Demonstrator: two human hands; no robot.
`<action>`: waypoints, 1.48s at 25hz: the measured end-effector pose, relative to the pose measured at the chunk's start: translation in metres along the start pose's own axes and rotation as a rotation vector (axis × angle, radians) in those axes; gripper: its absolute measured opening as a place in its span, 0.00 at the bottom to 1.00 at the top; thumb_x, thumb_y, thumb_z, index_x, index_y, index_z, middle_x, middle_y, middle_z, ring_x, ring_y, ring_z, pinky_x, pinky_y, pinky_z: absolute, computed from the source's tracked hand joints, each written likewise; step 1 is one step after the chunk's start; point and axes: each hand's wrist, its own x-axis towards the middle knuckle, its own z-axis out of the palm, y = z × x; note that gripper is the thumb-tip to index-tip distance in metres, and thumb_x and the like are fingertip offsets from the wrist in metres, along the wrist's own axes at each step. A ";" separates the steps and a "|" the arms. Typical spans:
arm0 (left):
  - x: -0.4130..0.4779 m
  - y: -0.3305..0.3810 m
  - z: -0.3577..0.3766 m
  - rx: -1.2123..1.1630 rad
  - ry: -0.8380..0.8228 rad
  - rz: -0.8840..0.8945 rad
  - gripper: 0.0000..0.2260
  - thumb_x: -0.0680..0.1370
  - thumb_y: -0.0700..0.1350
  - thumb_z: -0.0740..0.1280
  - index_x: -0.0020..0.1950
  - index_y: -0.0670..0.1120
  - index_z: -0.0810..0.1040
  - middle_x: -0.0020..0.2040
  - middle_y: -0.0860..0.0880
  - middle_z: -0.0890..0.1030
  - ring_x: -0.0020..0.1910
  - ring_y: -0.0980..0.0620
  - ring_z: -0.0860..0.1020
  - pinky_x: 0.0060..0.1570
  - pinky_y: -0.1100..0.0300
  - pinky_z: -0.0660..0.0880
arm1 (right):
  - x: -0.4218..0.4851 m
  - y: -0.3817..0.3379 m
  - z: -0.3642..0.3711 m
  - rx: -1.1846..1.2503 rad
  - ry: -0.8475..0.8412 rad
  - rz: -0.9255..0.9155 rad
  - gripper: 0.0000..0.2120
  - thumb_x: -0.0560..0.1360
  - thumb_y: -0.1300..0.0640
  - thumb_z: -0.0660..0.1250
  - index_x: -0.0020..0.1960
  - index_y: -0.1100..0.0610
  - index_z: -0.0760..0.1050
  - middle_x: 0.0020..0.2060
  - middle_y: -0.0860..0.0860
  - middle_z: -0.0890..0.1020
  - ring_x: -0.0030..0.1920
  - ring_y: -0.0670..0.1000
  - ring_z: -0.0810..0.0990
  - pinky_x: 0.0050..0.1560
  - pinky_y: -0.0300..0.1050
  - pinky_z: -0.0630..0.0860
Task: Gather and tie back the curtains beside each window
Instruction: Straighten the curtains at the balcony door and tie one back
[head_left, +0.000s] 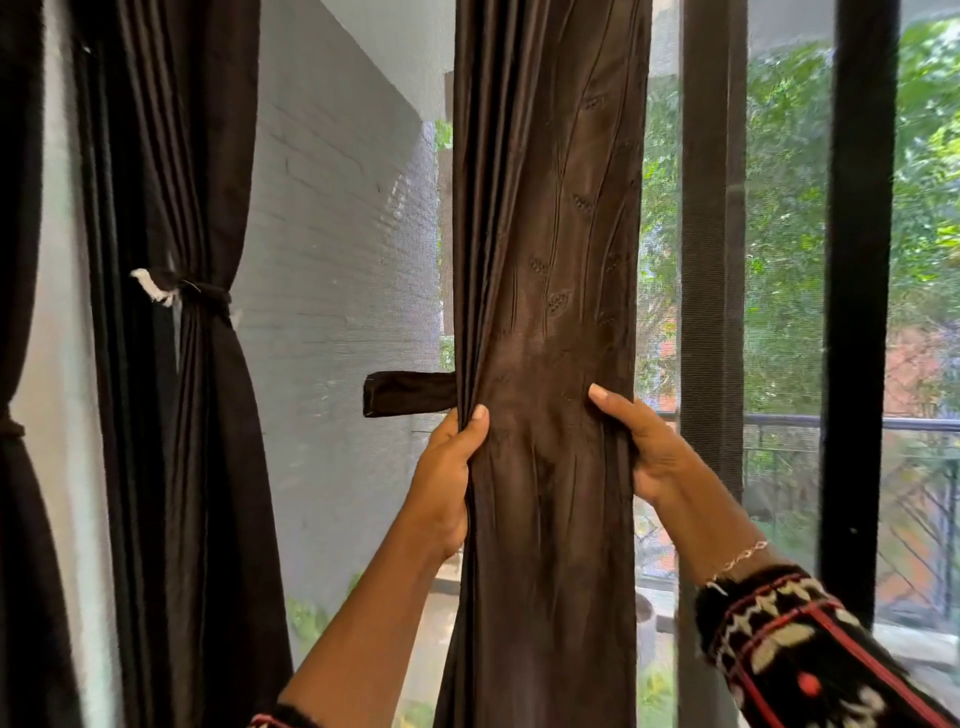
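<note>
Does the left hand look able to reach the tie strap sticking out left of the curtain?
Probably yes. The strap juts out just above the left hand, nothing between them; but that hand grips the curtain and must let go first.

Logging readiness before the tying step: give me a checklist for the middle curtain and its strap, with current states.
1. Left hand grips the middle curtain at its left edge: ok.
2. Right hand grips its right edge: ok.
3. Curtain gathered into one bundle: ok.
4. Tie strap wrapped round the bundle: not ok; it sticks out leftward.
5. Strap's far end behind the curtain: cannot tell.
6. Neighbouring curtain already tied: ok.
</note>
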 end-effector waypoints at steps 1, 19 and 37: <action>0.000 0.000 -0.001 -0.009 -0.008 -0.005 0.08 0.79 0.44 0.60 0.53 0.50 0.78 0.47 0.51 0.85 0.46 0.55 0.83 0.42 0.63 0.80 | 0.003 -0.001 0.001 -0.008 -0.009 0.025 0.12 0.62 0.59 0.69 0.44 0.61 0.83 0.38 0.57 0.85 0.37 0.53 0.85 0.34 0.44 0.80; -0.011 -0.008 0.029 0.107 -0.060 0.091 0.06 0.77 0.48 0.61 0.49 0.52 0.78 0.42 0.55 0.84 0.45 0.57 0.82 0.43 0.67 0.78 | -0.052 0.062 0.055 -1.353 0.373 -0.726 0.21 0.74 0.62 0.59 0.67 0.60 0.65 0.53 0.56 0.72 0.47 0.59 0.75 0.37 0.47 0.68; -0.009 0.008 0.018 0.012 -0.149 0.064 0.05 0.76 0.35 0.62 0.47 0.38 0.78 0.33 0.47 0.80 0.29 0.53 0.76 0.34 0.60 0.76 | -0.036 0.025 0.026 -0.408 -0.010 -0.062 0.21 0.75 0.58 0.65 0.67 0.51 0.67 0.54 0.52 0.79 0.58 0.52 0.76 0.63 0.53 0.69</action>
